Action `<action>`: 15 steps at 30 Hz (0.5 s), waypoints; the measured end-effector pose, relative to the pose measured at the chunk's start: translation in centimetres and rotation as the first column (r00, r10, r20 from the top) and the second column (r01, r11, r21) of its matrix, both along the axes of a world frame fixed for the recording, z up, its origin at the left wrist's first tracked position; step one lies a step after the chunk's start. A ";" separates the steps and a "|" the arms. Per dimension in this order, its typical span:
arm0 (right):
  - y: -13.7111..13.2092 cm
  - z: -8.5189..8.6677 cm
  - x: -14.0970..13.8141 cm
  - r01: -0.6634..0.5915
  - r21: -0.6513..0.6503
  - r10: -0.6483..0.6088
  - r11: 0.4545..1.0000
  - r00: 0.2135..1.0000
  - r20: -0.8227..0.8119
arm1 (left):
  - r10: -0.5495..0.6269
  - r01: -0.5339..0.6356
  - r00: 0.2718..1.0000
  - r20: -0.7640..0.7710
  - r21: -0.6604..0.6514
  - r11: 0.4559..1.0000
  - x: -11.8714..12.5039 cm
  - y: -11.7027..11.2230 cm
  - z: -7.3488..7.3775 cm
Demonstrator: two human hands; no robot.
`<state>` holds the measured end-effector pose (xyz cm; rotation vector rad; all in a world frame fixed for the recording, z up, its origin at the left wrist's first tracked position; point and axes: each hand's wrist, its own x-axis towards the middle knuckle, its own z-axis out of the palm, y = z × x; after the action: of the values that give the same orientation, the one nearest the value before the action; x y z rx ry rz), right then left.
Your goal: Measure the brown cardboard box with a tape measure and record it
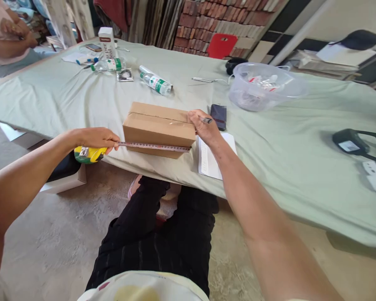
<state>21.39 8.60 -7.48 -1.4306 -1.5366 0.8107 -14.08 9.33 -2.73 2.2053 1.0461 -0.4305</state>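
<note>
A closed brown cardboard box [158, 121] lies near the table's front edge. My left hand [97, 137], left of the box, grips a yellow and green tape measure [88, 154]. Its pulled-out blade [153, 146] runs along the front side of the box to the lower right corner. At the box's right end, my right hand [205, 125] has its fingers at the upper edge, with a pen [206, 120] held in it. Under my right wrist lies a white paper [207, 161]. A dark phone [218, 115] sits just beyond the hand.
On the cloth-covered table [285, 167] are two water bottles, one a lying bottle [156, 83], a white carton [107, 44] and a clear plastic tub [253, 90]. A black strapped device [351, 142] lies at right. Another person [11, 37] is at far left.
</note>
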 end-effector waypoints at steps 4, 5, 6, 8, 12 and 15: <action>0.6 -0.2 0.2 0.045 -0.034 -0.045 0.998 0.999 -0.012 | 0.027 -0.019 0.998 0.063 -0.122 0.992 0.9 -2.4 -0.5; 0.7 -0.1 0.4 0.043 -0.047 -0.044 0.998 0.999 -0.019 | 0.044 -0.030 0.995 0.085 -0.152 0.988 1.1 -3.0 -0.8; 0.7 0.0 0.8 0.051 -0.054 -0.053 0.997 0.998 -0.038 | 0.080 -0.059 0.992 0.098 -0.203 0.977 1.3 -3.5 -1.3; 0.4 0.2 1.8 0.090 -0.064 -0.095 0.994 0.992 -0.086 | 0.169 -0.125 0.976 0.138 -0.282 0.951 1.7 -4.5 -2.5; -2.3 0.1 4.8 0.231 -0.037 -0.234 0.972 0.962 -0.138 | 0.347 -0.212 0.918 0.191 -0.501 0.839 3.3 -6.6 -4.8; -5.7 -1.1 6.7 0.318 -0.015 -0.315 0.948 0.933 -0.174 | 0.469 -0.209 0.834 0.289 -0.623 0.754 5.9 -8.5 -6.1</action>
<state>28.11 2.94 -8.54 -1.5058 -1.1391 0.7057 -8.17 0.80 -8.82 1.4253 0.9029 -0.0518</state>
